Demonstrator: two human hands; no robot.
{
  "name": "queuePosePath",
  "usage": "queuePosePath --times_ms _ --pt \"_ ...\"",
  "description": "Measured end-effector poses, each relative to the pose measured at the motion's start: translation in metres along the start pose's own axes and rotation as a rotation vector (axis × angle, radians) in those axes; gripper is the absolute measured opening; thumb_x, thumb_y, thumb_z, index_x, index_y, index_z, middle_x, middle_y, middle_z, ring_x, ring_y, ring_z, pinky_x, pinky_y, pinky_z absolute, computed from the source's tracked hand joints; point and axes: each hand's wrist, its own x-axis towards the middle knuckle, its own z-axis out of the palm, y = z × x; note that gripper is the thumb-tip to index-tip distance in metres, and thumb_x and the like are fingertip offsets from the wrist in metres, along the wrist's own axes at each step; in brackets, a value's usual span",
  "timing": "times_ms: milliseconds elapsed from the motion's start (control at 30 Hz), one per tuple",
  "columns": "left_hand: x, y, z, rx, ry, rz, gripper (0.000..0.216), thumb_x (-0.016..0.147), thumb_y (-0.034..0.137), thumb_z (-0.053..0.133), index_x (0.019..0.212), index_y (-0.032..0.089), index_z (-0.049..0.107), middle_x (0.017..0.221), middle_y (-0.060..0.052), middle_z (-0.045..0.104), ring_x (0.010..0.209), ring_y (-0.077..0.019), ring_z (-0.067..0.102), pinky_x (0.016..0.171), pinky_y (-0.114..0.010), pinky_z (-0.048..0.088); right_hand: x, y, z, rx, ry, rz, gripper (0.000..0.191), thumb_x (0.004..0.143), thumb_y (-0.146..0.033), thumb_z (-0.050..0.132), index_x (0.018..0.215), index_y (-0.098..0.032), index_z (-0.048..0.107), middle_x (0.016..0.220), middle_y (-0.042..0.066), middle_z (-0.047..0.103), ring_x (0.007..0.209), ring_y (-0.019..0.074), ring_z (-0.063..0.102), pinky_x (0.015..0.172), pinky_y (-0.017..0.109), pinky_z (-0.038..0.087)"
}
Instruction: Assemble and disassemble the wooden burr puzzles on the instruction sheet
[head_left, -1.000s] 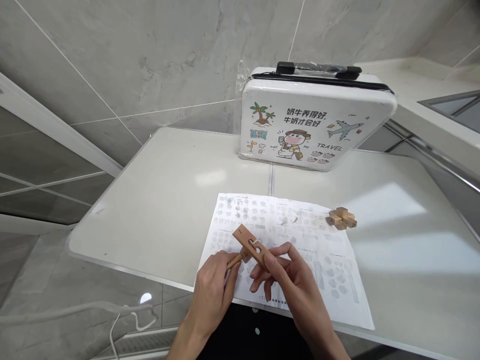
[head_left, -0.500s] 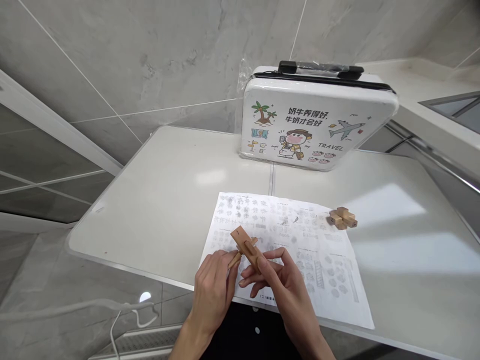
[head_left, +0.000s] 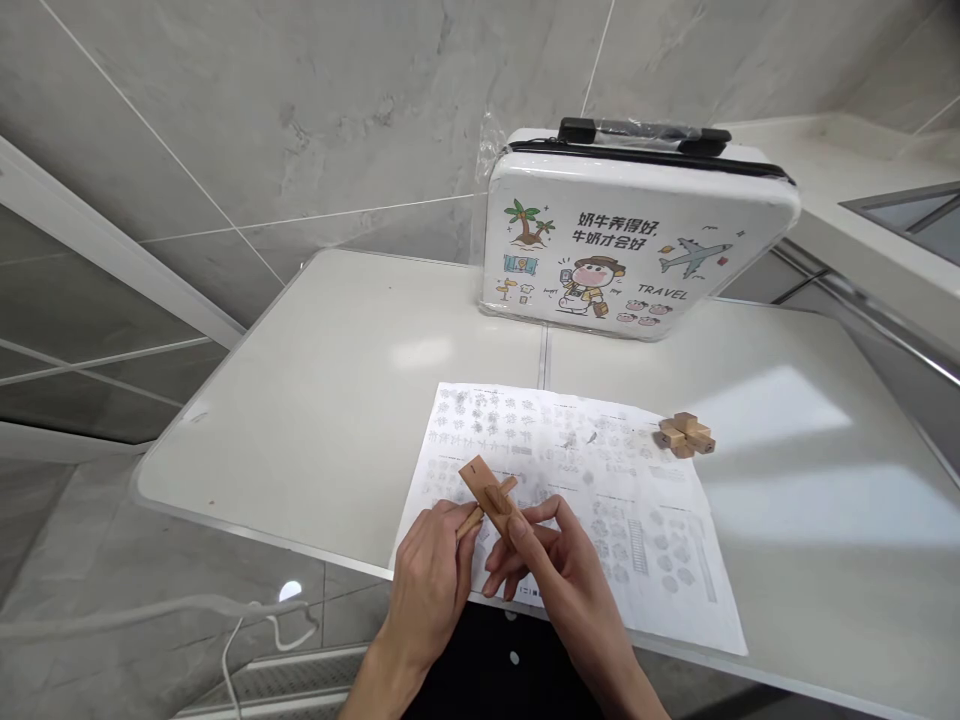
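Observation:
My right hand (head_left: 559,560) is closed on a flat wooden puzzle piece (head_left: 475,478) with a slot in it, gripping its near end with thumb and fingers. A thinner wooden stick (head_left: 470,522) passes crosswise at the flat piece, and its far tip shows on the other side. My left hand (head_left: 431,565) pinches the near end of that stick. Whether the stick runs through a hole or lies beneath is hard to tell. Both pieces are held above a printed paper sheet (head_left: 600,600) covered in small puzzle diagrams.
An assembled wooden burr puzzle (head_left: 685,436) rests on the sheet's right edge. Behind it stands a white cartoon suitcase (head_left: 600,250) in clear plastic. The white table (head_left: 300,400) has a seam across its middle. A white cable (head_left: 225,606) hangs at lower left.
The flat piece has turned slightly, and more of the thin stick's far tip shows beyond it. My right hand has shifted a little; the left is nearly still.

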Motion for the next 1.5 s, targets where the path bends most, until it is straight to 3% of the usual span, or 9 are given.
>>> queuePosePath --times_ms 733,933,1100,1333,1500 --pt "0.005 0.007 0.000 0.026 0.102 0.129 0.023 0.105 0.009 0.051 0.123 0.021 0.058 0.090 -0.003 0.072 0.072 -0.0164 0.065 0.066 -0.029 0.053 0.000 -0.001 -0.005 0.037 -0.085 0.057 0.042 0.102 -0.063 0.065 0.103 -0.025 0.047 0.080 0.003 0.077 0.063 0.0220 0.076 0.061 0.033 0.054" --pt "0.001 0.006 0.006 -0.108 0.107 0.043 0.019 0.106 0.010 0.051 0.120 0.022 0.050 0.092 -0.003 0.070 0.077 -0.0166 0.071 0.066 -0.029 0.059 -0.001 0.004 -0.007 0.051 -0.043 0.025 0.045 0.099 -0.065 0.067 0.100 -0.026 0.046 0.083 0.003 0.077 0.064 0.0223 0.075 0.061 0.034 0.054" --pt "0.002 0.005 0.006 -0.177 0.034 0.033 0.017 0.105 0.009 0.049 0.116 0.022 0.051 0.101 -0.005 0.074 0.087 -0.0178 0.076 0.071 -0.030 0.062 -0.003 0.002 -0.008 0.033 -0.021 -0.005 0.042 0.100 -0.063 0.067 0.100 -0.026 0.046 0.081 0.001 0.075 0.059 0.0195 0.071 0.059 0.034 0.053" --pt "-0.007 0.007 0.008 -0.278 0.119 -0.062 0.010 0.108 0.017 0.052 0.116 0.022 0.050 0.088 0.000 0.076 0.071 -0.0142 0.076 0.066 -0.027 0.062 -0.010 -0.002 -0.005 0.001 -0.063 -0.028 0.035 0.106 -0.058 0.060 0.099 -0.026 0.048 0.075 -0.002 0.069 0.052 0.0146 0.062 0.056 0.030 0.050" --pt "-0.008 0.005 0.004 -0.255 0.033 -0.087 0.004 0.110 0.020 0.050 0.111 0.022 0.053 0.074 0.002 0.073 0.063 -0.0153 0.075 0.061 -0.027 0.060 -0.012 -0.005 -0.007 -0.003 -0.066 -0.008 0.037 0.104 -0.061 0.061 0.100 -0.026 0.049 0.076 -0.003 0.068 0.050 0.0133 0.059 0.054 0.029 0.047"
